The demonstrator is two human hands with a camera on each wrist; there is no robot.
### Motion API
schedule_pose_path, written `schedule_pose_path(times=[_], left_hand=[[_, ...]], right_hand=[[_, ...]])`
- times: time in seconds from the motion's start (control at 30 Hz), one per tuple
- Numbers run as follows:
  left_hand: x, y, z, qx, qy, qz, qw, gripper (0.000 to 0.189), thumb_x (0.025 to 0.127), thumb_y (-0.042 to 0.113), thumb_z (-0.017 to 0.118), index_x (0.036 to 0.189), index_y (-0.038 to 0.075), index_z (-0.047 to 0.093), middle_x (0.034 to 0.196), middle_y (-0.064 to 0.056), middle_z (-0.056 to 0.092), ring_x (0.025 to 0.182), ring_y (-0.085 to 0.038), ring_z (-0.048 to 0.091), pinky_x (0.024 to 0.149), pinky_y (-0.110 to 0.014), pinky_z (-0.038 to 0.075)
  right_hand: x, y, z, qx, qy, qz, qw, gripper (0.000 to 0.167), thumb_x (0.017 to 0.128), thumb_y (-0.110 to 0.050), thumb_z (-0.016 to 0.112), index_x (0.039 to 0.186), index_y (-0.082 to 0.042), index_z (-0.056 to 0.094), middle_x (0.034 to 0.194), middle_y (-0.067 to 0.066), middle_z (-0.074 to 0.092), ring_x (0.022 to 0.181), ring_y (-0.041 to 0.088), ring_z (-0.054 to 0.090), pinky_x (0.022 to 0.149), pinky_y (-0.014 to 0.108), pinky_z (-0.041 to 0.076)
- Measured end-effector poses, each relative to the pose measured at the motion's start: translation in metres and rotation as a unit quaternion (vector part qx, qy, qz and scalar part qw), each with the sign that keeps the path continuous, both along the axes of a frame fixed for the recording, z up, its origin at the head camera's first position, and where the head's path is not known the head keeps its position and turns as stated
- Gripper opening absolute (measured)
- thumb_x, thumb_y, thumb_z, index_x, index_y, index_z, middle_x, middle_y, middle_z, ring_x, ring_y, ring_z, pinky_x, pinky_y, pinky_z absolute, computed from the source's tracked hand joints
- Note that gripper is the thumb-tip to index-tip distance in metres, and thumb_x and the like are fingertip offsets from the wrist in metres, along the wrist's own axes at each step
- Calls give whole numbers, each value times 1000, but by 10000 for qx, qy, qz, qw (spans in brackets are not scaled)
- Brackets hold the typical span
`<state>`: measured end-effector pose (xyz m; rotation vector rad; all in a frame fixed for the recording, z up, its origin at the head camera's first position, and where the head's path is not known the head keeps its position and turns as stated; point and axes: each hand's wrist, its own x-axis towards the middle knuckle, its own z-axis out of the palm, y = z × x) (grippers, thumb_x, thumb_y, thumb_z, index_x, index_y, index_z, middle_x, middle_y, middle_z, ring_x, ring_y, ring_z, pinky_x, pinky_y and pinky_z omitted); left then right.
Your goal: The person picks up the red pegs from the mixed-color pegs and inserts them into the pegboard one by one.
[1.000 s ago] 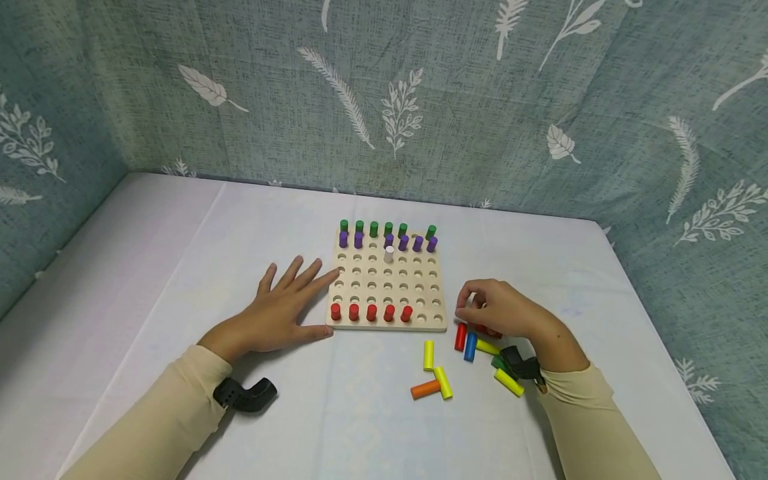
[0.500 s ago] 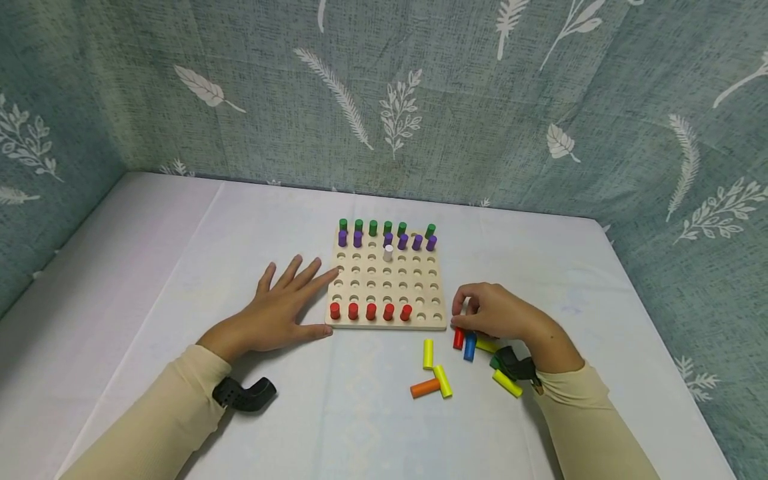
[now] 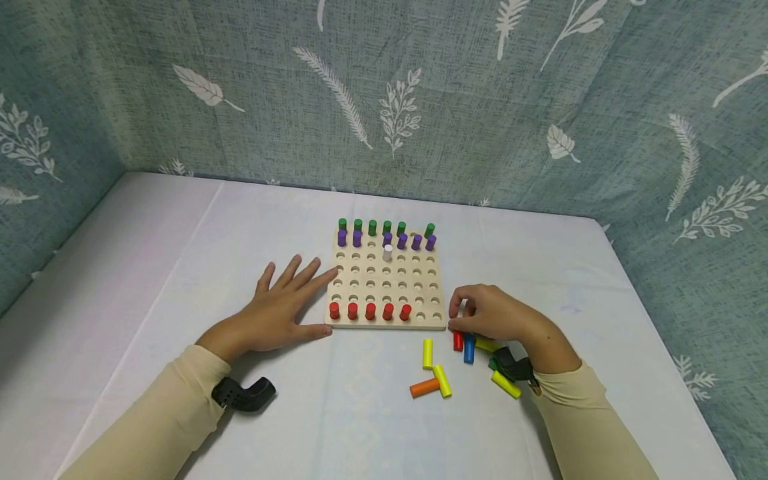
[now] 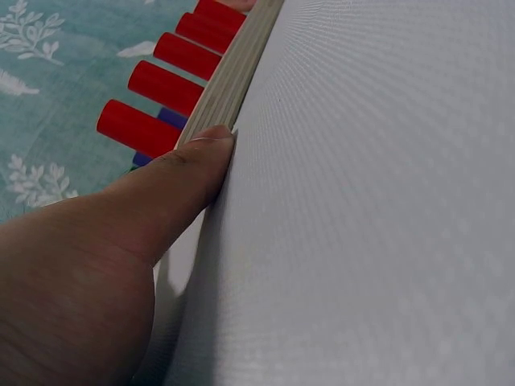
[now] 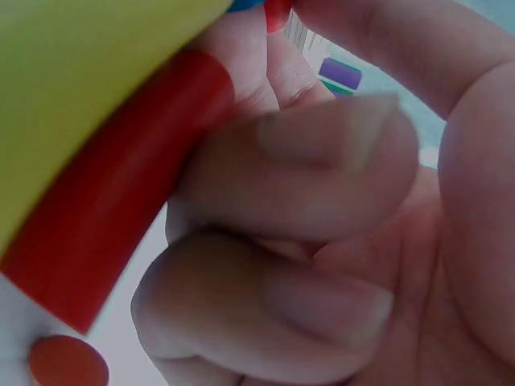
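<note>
A wooden pegboard lies mid-table. Purple pegs stand in its second row, a white peg just in front of them, and red pegs along the near row. My left hand is spread flat beside the board, its thumb tip at the near left corner. Just right of the board, my right hand pinches the far end of a lying red peg between thumb and index finger. The other fingers curl in beside a second red peg, which the hand hides in the head view.
Green pegs fill most of the board's far row. A blue peg lies beside the pinched one. Nearer me are a yellow peg and an orange peg, with more yellow and green pegs under the right wrist.
My right hand has moved a little left and towards me, its fingertips coming down onto the end of the red peg. The left hand has stayed in place.
</note>
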<state>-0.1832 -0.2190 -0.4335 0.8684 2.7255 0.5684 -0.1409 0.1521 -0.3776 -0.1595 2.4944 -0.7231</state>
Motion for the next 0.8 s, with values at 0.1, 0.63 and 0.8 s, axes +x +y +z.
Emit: schedule_pose_path(times=[0.1, 0.63, 0.8], left_hand=[[0, 0, -3, -14, 18, 6, 10000, 98, 83, 62, 70, 160, 38, 16, 170, -9, 9, 156, -39, -5, 117, -67, -12], [0, 2, -8, 24, 215, -5, 9998, 98, 83, 62, 71, 160, 37, 16, 170, -9, 9, 156, -40, -4, 117, -68, -12], [3, 0, -11, 19, 187, -6, 9998, 98, 83, 61, 71, 160, 37, 17, 170, -10, 9, 156, -41, -4, 117, -68, -12]], right_hand=[[0, 0, -2, 31, 34, 39, 10000, 13, 91, -21, 73, 97, -13, 64, 68, 1, 56, 60, 16, 52, 55, 27, 43], [4, -6, -11, 278, 417, 113, 9987, 14, 90, -21, 74, 93, -14, 63, 73, 2, 58, 66, 16, 53, 59, 27, 45], [5, -10, -14, 354, 376, 217, 9984, 12, 90, -19, 73, 95, -15, 63, 75, 2, 59, 68, 15, 53, 61, 27, 46]])
